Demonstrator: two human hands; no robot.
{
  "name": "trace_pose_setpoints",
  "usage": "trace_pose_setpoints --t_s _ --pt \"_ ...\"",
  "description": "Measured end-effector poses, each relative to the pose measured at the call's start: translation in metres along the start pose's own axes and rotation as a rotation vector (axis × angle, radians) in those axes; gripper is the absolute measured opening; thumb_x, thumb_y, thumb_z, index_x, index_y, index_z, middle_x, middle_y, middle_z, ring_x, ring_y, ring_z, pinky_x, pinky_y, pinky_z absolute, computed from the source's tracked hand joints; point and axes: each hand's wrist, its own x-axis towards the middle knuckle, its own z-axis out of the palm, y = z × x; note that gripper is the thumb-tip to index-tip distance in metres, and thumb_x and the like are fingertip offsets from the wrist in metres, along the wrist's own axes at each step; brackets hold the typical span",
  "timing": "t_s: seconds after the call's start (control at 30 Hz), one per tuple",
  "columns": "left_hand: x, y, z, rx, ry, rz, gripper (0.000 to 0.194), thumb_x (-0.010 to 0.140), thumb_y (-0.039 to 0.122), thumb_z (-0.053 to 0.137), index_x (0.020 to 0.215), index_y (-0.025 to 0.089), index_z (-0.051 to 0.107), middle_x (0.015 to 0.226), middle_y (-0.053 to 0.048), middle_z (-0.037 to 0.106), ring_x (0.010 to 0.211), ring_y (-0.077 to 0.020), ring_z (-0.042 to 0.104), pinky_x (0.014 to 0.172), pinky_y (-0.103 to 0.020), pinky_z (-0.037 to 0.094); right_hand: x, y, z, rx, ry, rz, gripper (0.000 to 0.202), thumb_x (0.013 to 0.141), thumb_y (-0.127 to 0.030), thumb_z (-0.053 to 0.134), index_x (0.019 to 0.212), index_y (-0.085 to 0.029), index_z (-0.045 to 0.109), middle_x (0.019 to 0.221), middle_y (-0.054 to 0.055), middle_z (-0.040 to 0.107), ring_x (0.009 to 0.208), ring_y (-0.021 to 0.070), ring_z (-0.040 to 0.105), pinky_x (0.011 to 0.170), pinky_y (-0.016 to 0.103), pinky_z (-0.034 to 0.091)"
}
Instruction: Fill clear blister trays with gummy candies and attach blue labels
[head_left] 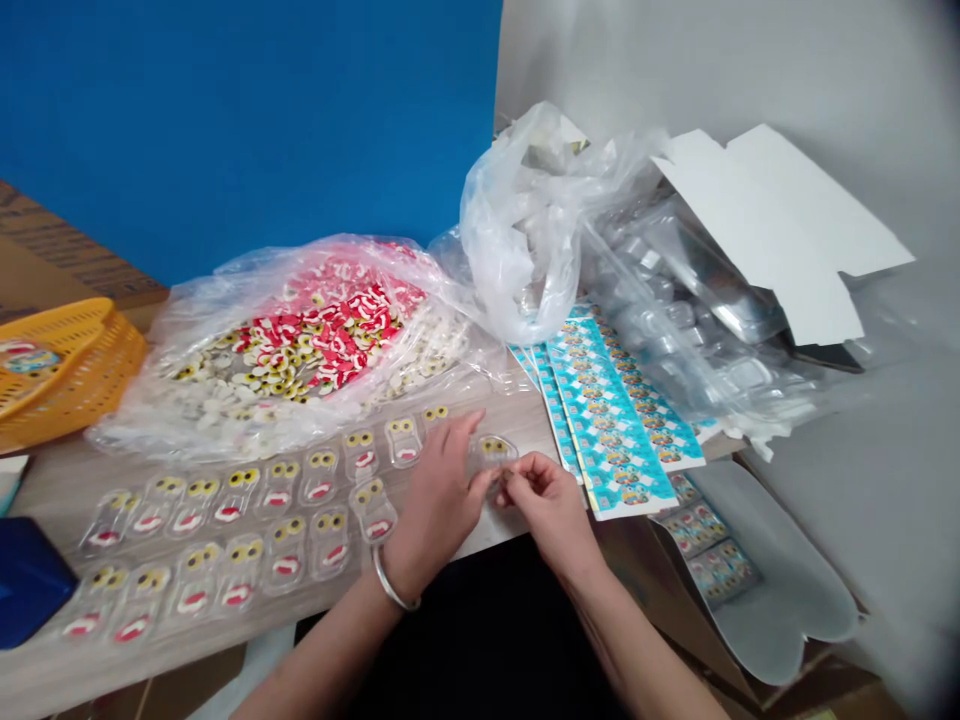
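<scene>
Near the table's front edge my left hand (pixel 442 500) reaches over the rows, fingers stretched out, its thumb tip close to my right fingertips. My right hand (pixel 551 500) is closed in a pinch; whatever is between its fingers is too small to make out. Just beyond the fingertips lies a clear plastic blister shell (pixel 496 448) with yellow eye pieces in it. To the left run two rows of similar shells (pixel 286 550), most holding a pair of yellow-and-black eyes and a red-and-white mouth piece. My left hand partly hides a shell behind it.
A large clear bag (pixel 330 340) of loose eyes and mouths lies behind the rows. Blue printed card sheets (pixel 600 420) lie at right, beside bagged plastic shells (pixel 682 310). An orange basket (pixel 82 370) and a dark blue object (pixel 30 580) stand left. An open box (pixel 712 560) sits below the right edge.
</scene>
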Motion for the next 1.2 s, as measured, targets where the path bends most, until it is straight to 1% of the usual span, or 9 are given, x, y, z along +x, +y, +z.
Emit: trace_pose_setpoints --t_s 0.07,0.17,0.33,0.43,0.63,0.73,0.87,1.0,1.2 --pt "-0.001 -0.002 0.009 -0.068 0.066 -0.008 0.033 0.086 0.016 0.056 0.119 0.021 0.055 0.107 -0.007 0.065 0.099 -0.0203 0.062 0.092 -0.038 0.048 -0.001 -0.006 0.001 -0.084 0.038 -0.05 0.018 0.075 -0.031 0.071 0.072 -0.02 0.057 0.06 -0.003 0.062 0.055 0.0116 0.055 0.057 0.024 0.044" --pt "0.003 0.002 0.011 -0.294 -0.015 -0.119 0.02 0.093 0.026 0.049 0.109 0.02 0.06 0.084 -0.002 0.062 0.078 -0.0159 0.061 0.076 -0.03 0.049 -0.007 -0.015 0.004 -0.182 0.015 -0.114 0.013 0.077 -0.029 0.067 0.074 -0.021 0.057 0.063 -0.004 0.057 0.053 0.0108 0.049 0.053 0.024 0.039" --pt "0.006 0.014 0.004 -0.435 -0.108 -0.301 0.036 0.097 0.045 0.042 0.108 0.018 0.065 0.057 0.006 0.04 0.051 -0.0122 0.039 0.051 -0.025 0.033 -0.021 -0.024 0.008 -0.335 -0.137 -0.194 0.013 0.083 -0.023 0.059 0.072 -0.022 0.052 0.059 -0.006 0.045 0.054 0.0105 0.04 0.051 0.024 0.031" --pt "0.001 0.018 0.011 -0.387 -0.063 -0.326 0.035 0.097 0.044 0.043 0.098 0.019 0.067 0.064 0.002 0.052 0.06 -0.0143 0.049 0.059 -0.026 0.04 -0.024 -0.021 0.011 -0.385 -0.141 -0.257 0.016 0.088 -0.023 0.052 0.073 -0.022 0.048 0.062 -0.006 0.042 0.057 0.0114 0.038 0.054 0.025 0.031" --pt "-0.005 0.012 0.031 -0.393 0.078 -0.303 0.03 0.098 0.038 0.038 0.095 0.021 0.061 0.093 -0.007 0.067 0.084 -0.0198 0.061 0.079 -0.033 0.048 -0.024 -0.007 0.02 -0.438 0.02 -0.4 0.02 0.09 -0.019 0.044 0.071 -0.024 0.042 0.067 -0.004 0.044 0.061 0.0131 0.039 0.058 0.026 0.033" --pt "-0.004 0.013 0.031 -0.302 0.103 -0.286 0.027 0.099 0.036 0.037 0.087 0.021 0.056 0.085 -0.006 0.064 0.078 -0.0195 0.058 0.075 -0.033 0.046 -0.024 -0.003 0.02 -0.395 0.017 -0.358 0.024 0.09 -0.022 0.047 0.068 -0.024 0.039 0.063 -0.005 0.043 0.058 0.0129 0.04 0.057 0.026 0.034" --pt "-0.004 0.014 0.024 -0.132 0.119 -0.324 0.025 0.097 0.035 0.038 0.081 0.023 0.052 0.067 0.001 0.053 0.062 -0.0177 0.051 0.062 -0.03 0.039 -0.022 0.002 0.011 -0.159 -0.191 -0.124 0.022 0.093 -0.031 0.049 0.073 -0.024 0.044 0.061 -0.005 0.049 0.054 0.0121 0.048 0.055 0.025 0.042" --pt "-0.003 0.008 0.016 -0.063 -0.009 -0.23 0.023 0.096 0.034 0.041 0.082 0.022 0.055 0.067 0.001 0.055 0.063 -0.017 0.052 0.063 -0.03 0.036 -0.018 0.007 0.001 0.072 -0.365 0.043 0.018 0.091 -0.033 0.058 0.079 -0.021 0.052 0.061 -0.005 0.056 0.054 0.011 0.055 0.06 0.026 0.049" --pt "0.0 0.004 0.008 0.097 -0.147 -0.055 0.027 0.096 0.034 0.044 0.073 0.023 0.054 0.065 0.001 0.057 0.062 -0.0162 0.052 0.062 -0.029 0.033 -0.012 0.011 0.003 0.132 -0.385 0.113 0.005 0.076 -0.019 0.063 0.073 -0.019 0.059 0.056 -0.005 0.06 0.052 0.0109 0.06 0.058 0.024 0.051"
